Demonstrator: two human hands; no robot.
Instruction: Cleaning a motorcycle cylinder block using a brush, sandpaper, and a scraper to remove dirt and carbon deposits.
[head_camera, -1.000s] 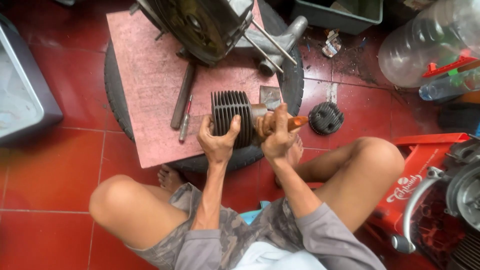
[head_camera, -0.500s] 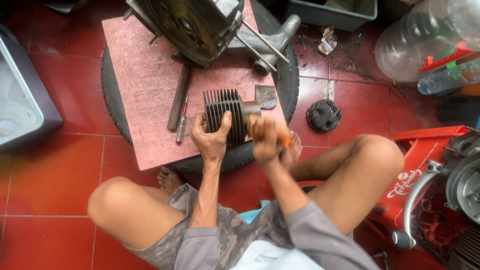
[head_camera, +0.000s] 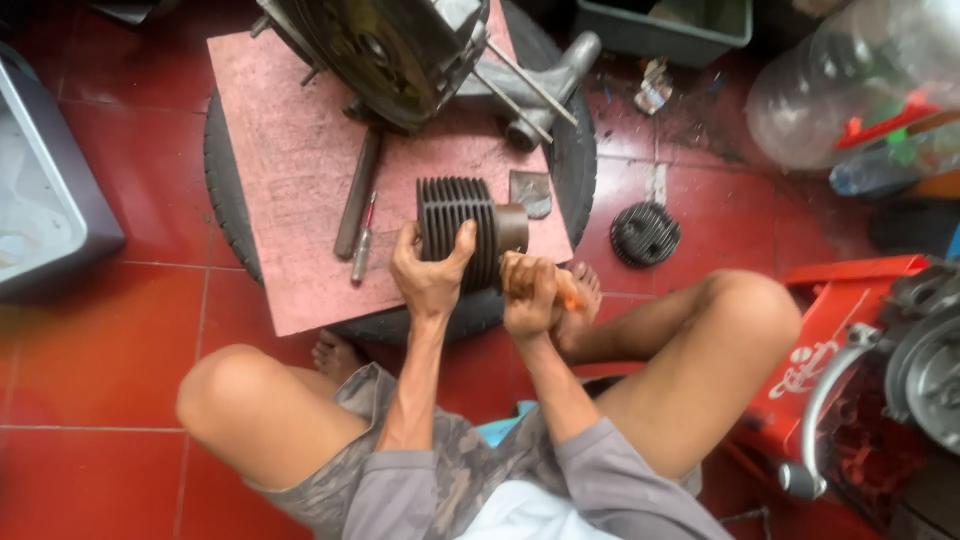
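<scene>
A dark finned engine cylinder (head_camera: 462, 220) lies on its side at the near edge of a reddish board (head_camera: 290, 170). My left hand (head_camera: 428, 276) grips its finned body from the near side. My right hand (head_camera: 530, 292) is closed around an orange-handled tool (head_camera: 568, 297) right at the cylinder's open sleeve end (head_camera: 512, 228); the tool's tip is hidden by my fingers. I sit cross-legged on the floor, with my bare foot (head_camera: 578, 310) just under my right hand.
The board rests on a black tyre (head_camera: 225, 190). An engine case (head_camera: 390, 50), a metal bar (head_camera: 358, 195), a small screwdriver (head_camera: 362, 240) and a flat scrap (head_camera: 530, 192) lie on it. A cylinder head (head_camera: 645, 233), plastic bottles (head_camera: 850, 90) and a red crate (head_camera: 820, 360) stand at the right, a grey tray (head_camera: 45, 190) at the left.
My right hand has dropped lower and nearer, with less of the orange handle showing. The left hand keeps its hold on the cylinder.
</scene>
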